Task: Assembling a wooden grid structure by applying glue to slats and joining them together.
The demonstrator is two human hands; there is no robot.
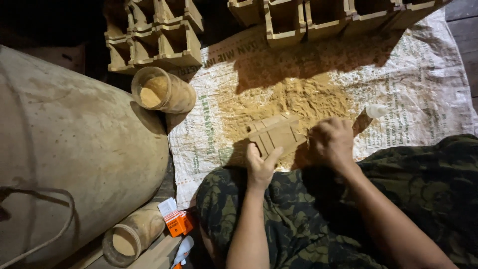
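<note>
Wooden slatted piece (277, 133) gripped by my left hand (260, 167); right hand's (332, 142) fingers closed at its edge. Best keep it steady over the sawdust (294, 99).

The small box (275, 133) is looking like raw, matt wood; sawdust (294, 102) is lying dry and powdery on a woven plastic sack sheet (423, 79); trousers (298, 209) are showing camouflage cloth

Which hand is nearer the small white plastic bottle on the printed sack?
Right. The right hand sits just below-left of the small white plastic bottle; the left hand holds the wooden box, farther left.
</note>
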